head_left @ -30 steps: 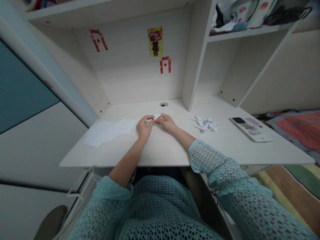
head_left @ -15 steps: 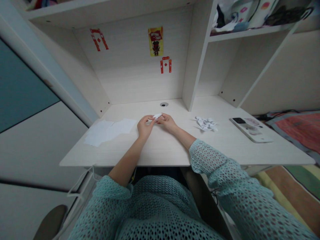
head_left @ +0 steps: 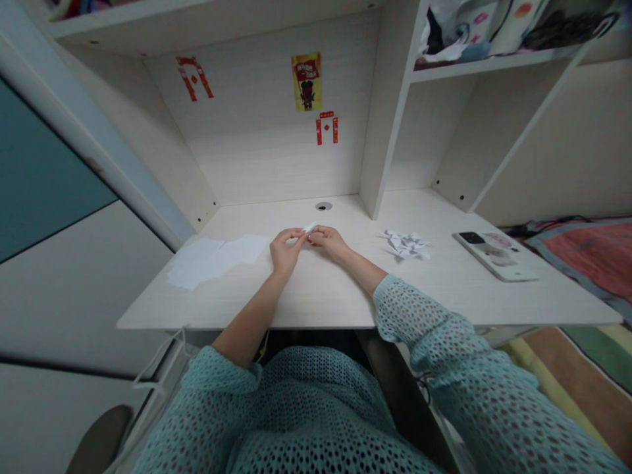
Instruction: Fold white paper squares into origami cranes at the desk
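A small folded piece of white paper is pinched between both hands above the middle of the pale desk. My left hand grips its left end with curled fingers. My right hand grips the right end, fingers closed on it. Most of the paper is hidden by the fingers. Both forearms rest over the desk, in teal knitted sleeves.
Flat white paper sheets lie at the left of the desk. A heap of folded white paper pieces sits to the right, and beyond it a phone. A vertical shelf divider rises behind, beside a cable hole.
The fingers have closed tighter over the small paper, so less of it shows. The hands stay in the same place.
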`<act>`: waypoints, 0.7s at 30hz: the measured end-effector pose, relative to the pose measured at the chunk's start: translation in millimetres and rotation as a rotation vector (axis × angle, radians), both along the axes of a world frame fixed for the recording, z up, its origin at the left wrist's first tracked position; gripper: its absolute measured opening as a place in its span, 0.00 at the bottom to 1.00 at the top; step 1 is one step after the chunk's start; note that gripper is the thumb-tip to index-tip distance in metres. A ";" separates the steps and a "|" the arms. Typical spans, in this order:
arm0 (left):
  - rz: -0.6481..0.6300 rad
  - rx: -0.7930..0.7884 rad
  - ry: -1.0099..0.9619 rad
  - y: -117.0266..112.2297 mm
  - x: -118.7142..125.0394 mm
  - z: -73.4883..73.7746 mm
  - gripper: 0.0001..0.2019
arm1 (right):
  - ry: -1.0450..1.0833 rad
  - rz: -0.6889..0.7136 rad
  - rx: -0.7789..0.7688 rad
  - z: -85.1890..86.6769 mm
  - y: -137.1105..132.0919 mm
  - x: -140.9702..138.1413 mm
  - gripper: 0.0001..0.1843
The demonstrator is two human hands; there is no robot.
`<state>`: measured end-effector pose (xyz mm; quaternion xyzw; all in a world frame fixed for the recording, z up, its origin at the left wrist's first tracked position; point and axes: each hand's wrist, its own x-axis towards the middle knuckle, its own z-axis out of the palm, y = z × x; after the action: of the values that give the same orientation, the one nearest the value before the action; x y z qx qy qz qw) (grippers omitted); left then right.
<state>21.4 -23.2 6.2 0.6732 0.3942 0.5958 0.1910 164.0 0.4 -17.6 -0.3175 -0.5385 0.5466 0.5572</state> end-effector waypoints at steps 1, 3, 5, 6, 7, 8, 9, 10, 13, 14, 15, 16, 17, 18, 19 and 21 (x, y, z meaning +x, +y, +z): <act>0.005 0.010 0.009 -0.3 -0.2 0.3 0.05 | 0.000 0.001 0.012 0.7 -0.3 0.5 0.14; 0.022 0.019 0.030 -0.7 -0.6 1.1 0.05 | -0.007 0.002 0.047 3.2 -0.6 2.6 0.14; 0.041 0.025 0.052 -1.2 -0.7 2.1 0.05 | -0.025 0.011 0.091 7.0 -0.3 6.6 0.17; 0.049 0.030 0.062 -1.5 -0.7 2.5 0.05 | -0.039 0.016 0.113 9.3 0.1 9.3 0.21; 0.059 0.038 0.073 -1.7 -0.8 2.8 0.04 | -0.054 0.020 0.143 11.7 0.6 12.4 0.23; 0.067 0.049 0.086 -1.8 -0.9 3.0 0.04 | -0.077 0.022 0.178 14.0 1.1 15.8 0.24; 0.074 0.061 0.101 -1.9 -1.1 3.2 0.04 | -0.103 0.011 0.215 16.3 1.5 19.3 0.24; 0.075 0.075 0.118 -1.9 -1.5 3.3 0.04 | -0.125 0.000 0.247 18.4 1.7 22.7 0.24; 0.054 0.115 0.170 -2.0 -3.0 3.9 0.03 | -0.151 -0.018 0.285 22.8 1.6 30.8 0.20; 0.046 0.120 0.184 -2.2 -3.5 4.3 0.03 | -0.158 -0.020 0.280 23.7 1.4 32.5 0.19; 0.040 0.120 0.193 -2.5 -3.9 4.8 0.02 | -0.164 -0.018 0.270 24.4 1.0 33.6 0.18; 0.035 0.115 0.198 -3.0 -4.0 5.3 0.02 | -0.171 -0.016 0.257 24.9 0.7 34.3 0.18; 0.031 0.108 0.198 -3.6 -4.0 6.0 0.02 | -0.174 -0.015 0.246 25.3 0.4 34.6 0.18; 0.025 0.100 0.193 -4.3 -3.8 6.6 0.02 | -0.175 -0.015 0.238 25.6 0.3 34.7 0.18; 0.018 0.093 0.186 -4.9 -3.6 7.2 0.02 | -0.174 -0.014 0.233 25.7 0.2 34.7 0.17; 0.004 0.083 0.172 -5.9 -3.1 8.1 0.02 | -0.172 -0.016 0.232 25.9 0.5 34.6 0.17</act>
<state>18.3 -29.0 14.3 0.7284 0.3855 0.5519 0.1270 198.7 0.9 8.3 -0.3009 -0.6411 0.4469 0.5466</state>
